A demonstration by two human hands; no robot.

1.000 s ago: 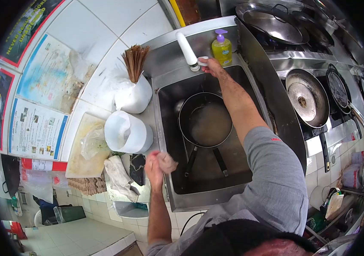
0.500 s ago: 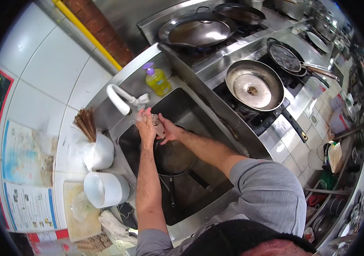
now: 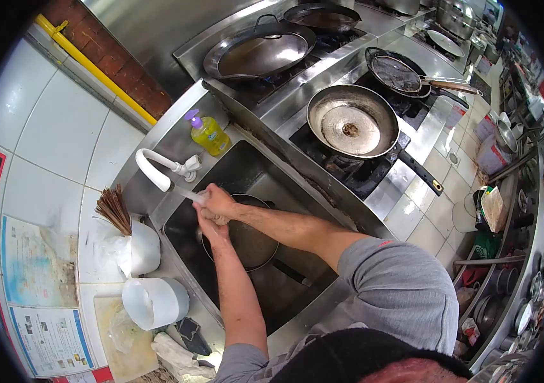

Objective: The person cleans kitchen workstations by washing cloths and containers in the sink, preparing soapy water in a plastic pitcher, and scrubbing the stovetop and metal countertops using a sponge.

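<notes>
Under the white faucet point(image 3: 157, 167), my right hand point(image 3: 219, 201) and my left hand point(image 3: 213, 226) are pressed together, fingers curled round each other. Water runs from the spout onto them. Nothing else shows between them, though their palms are hidden. Both are above the dark sink basin point(image 3: 253, 167). In the basin, below my hands and forearms, lies a round pan point(image 3: 253, 246) with a black handle. A pump bottle of yellow-green soap point(image 3: 211, 135) stands on the sink's back ledge.
Left of the sink are a white container point(image 3: 144, 249) with a bundle of thin sticks point(image 3: 113, 209), a white tub point(image 3: 156, 303) and a cutting board point(image 3: 125, 351). A frying pan point(image 3: 353, 121), a wok point(image 3: 262, 54) and a strainer point(image 3: 396, 75) sit on the stove.
My hands have come together; my right hand now lies over my left, where both had been more spread. The view has shifted, and the faucet and stove appear further left.
</notes>
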